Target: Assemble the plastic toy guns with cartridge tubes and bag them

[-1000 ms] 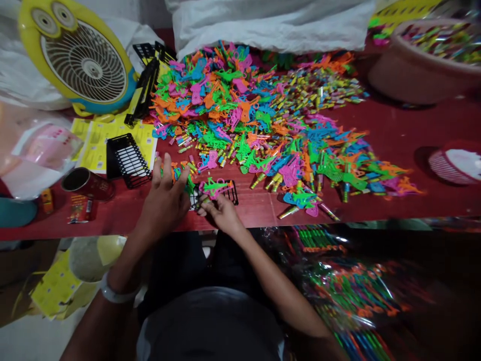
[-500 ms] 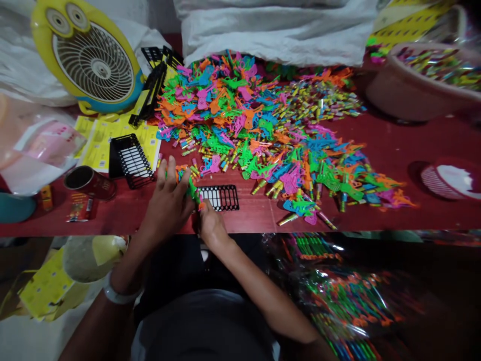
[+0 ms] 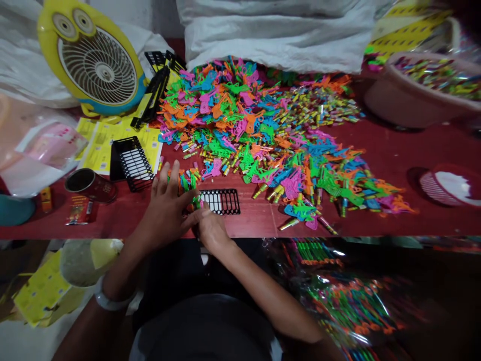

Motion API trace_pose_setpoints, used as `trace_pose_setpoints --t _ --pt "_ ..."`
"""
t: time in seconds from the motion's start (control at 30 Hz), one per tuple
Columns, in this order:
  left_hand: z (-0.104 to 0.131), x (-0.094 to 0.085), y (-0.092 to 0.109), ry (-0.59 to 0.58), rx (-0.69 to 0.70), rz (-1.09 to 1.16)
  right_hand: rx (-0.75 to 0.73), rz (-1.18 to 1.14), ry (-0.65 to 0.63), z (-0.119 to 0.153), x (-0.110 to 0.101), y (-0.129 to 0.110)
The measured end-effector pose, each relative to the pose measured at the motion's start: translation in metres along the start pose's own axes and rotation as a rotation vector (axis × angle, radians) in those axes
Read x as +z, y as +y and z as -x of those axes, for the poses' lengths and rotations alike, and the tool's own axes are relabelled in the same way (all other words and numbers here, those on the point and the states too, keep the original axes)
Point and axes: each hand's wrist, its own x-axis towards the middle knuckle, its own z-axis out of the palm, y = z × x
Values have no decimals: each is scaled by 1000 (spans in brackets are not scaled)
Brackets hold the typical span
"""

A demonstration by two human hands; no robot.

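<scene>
A black plastic slotted tray (image 3: 230, 201) lies on the red table, its left part hidden by my hands. Bright small plastic toys (image 3: 187, 181) in green, orange and blue sit in a row at that covered end. My left hand (image 3: 165, 203) rests over them, palm down with the fingers spread. Against its thumb is my right hand (image 3: 213, 231), closed at the tray's near left edge; its fingertips are hidden, and what they grip cannot be made out. A bit of pink and green toy shows between the two thumbs.
Behind the tray spreads a large heap of colourful toys (image 3: 225, 110) mixed with small wrapped tubes (image 3: 319, 105). A second black tray (image 3: 135, 163), a dark red can (image 3: 92, 185) and a yellow fan (image 3: 99, 65) stand left. On the right are a pink tub (image 3: 406, 100) and a small basket (image 3: 439, 188).
My left hand has shifted slightly left and down, and its thumb now lies across by my right thumb. My right hand stays at the tray's left end. The view has tilted slightly.
</scene>
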Motion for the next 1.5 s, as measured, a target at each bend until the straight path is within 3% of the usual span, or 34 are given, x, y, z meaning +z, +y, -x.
trace_pose_setpoints --t 0.1,0.27,0.47,0.57,0.67,0.77,0.87,1.0,1.07,1.17,1.23,1.33,1.5 --pt "-2 0 -1 -20 31 0 39 95 -1 -3 1 0" --pt "-4 0 -4 -37 45 -1 -47 182 -43 -9 -4 -4" --pt "-7 2 -3 33 85 4 -111 141 -40 0 -14 -3" --pt "-10 1 -2 33 98 8 -112 63 71 6 -35 14" --pt "-10 0 -1 27 91 9 200 149 360 5 -73 39" --pt "-8 1 -1 45 89 18 576 373 491 -5 -110 61" --pt "-6 2 -1 59 88 17 599 391 516 -15 -126 76" --pt "-5 1 -2 53 100 18 399 166 706 -21 -116 83" --pt "-5 0 -2 54 100 23 259 -76 705 -25 -100 78" --pt "-5 -1 -2 55 93 23 -10 -530 410 -39 -67 61" --pt "-6 -1 -3 52 94 15 -139 -670 218 -53 -45 47" --pt "-6 -2 -2 49 101 6 -227 -571 133 -73 -25 33" --pt "-8 -3 2 51 85 1 -292 -273 141 -87 -23 35"
